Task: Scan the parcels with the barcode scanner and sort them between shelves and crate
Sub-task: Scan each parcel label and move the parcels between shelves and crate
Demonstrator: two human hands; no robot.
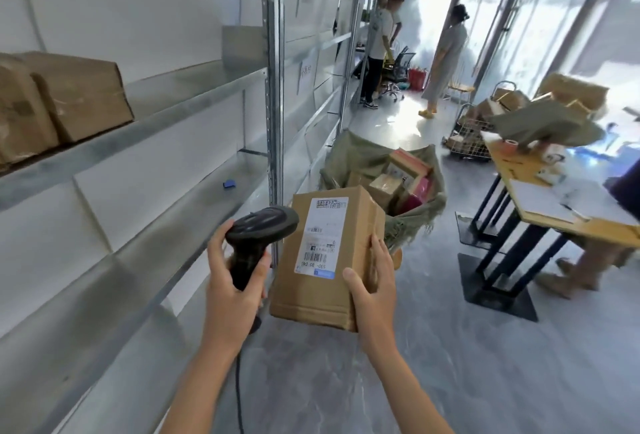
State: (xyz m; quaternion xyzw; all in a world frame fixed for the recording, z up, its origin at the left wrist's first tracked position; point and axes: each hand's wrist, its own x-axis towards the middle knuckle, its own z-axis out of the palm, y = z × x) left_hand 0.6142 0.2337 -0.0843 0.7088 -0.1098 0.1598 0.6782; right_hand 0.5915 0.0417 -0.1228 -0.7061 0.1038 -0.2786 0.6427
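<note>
Beside the metal shelving, midway down the aisle, the person's right hand grips a cardboard parcel by its near right corner, thumb on the labelled face, fingers curled round the side. The parcel's long axis runs away from the person, tilted slightly upward, with its white shipping label facing up. The left hand is wrapped round the handle of a black barcode scanner; the scanner's head points right, toward the label, just beside the parcel's left edge. Beyond the parcel stands a green sack holding more boxes. Two cardboard boxes rest on the upper shelf at left.
</note>
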